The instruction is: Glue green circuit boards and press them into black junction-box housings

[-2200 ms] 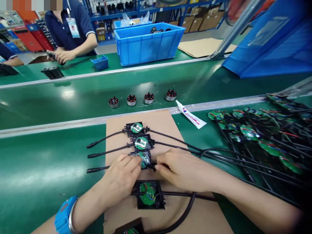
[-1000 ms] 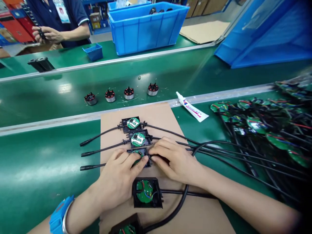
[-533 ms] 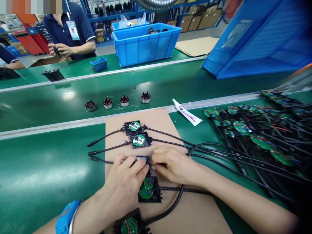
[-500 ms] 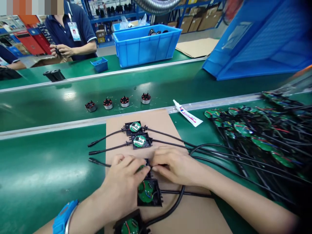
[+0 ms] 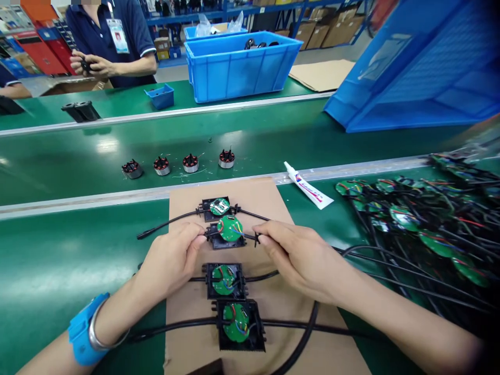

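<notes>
A round green circuit board with coloured wires is held over a square black plastic housing. My left hand pinches the black cable at the board's left side. On the other side, my right hand grips the cable near a black strain-relief piece. Behind them, another housing contains a board with its white-marked face up. Nearer to me lie two more housings with boards: a smaller one and a larger one. All of these are on a cardboard sheet.
A heap of boards and cables fills the right side. A white tube lies near the metal strip. Several motor stators stand on the green belt. Blue bins and a co-worker are beyond.
Both hands moved from the third housing to the second one. Its board is now lifted, with the other face up. The third housing and its board are uncovered.
</notes>
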Available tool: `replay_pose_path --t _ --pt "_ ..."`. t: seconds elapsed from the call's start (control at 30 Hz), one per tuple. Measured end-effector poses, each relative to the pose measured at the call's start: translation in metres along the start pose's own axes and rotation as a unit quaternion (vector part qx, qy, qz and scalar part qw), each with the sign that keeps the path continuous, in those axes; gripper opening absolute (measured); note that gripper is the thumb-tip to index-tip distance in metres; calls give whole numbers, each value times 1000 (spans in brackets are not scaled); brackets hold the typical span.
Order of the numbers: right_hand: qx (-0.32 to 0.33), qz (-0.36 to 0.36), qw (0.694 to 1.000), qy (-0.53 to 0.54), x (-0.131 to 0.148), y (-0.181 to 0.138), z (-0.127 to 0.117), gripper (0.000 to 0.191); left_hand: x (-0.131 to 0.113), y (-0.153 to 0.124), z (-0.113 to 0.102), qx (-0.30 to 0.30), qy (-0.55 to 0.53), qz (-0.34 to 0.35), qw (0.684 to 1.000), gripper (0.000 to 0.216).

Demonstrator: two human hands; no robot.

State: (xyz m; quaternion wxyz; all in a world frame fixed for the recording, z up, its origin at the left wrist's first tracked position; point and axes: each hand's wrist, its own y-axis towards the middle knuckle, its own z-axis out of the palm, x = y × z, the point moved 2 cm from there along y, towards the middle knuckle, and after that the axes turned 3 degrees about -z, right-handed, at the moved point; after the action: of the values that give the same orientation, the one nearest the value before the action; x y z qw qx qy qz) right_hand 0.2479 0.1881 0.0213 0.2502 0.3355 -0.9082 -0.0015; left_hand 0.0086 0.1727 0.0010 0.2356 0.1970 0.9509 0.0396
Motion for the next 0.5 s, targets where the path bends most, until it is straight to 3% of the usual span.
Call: replay_pose_path --t 0.17,0.5 --pt "82 2 993 -84 11 18 -4 28 -5 7 5 61 61 -13 996 23" --pt "131 0 984 -121 2 39 11 17 -2 19 14 88 138 -21 986 22"
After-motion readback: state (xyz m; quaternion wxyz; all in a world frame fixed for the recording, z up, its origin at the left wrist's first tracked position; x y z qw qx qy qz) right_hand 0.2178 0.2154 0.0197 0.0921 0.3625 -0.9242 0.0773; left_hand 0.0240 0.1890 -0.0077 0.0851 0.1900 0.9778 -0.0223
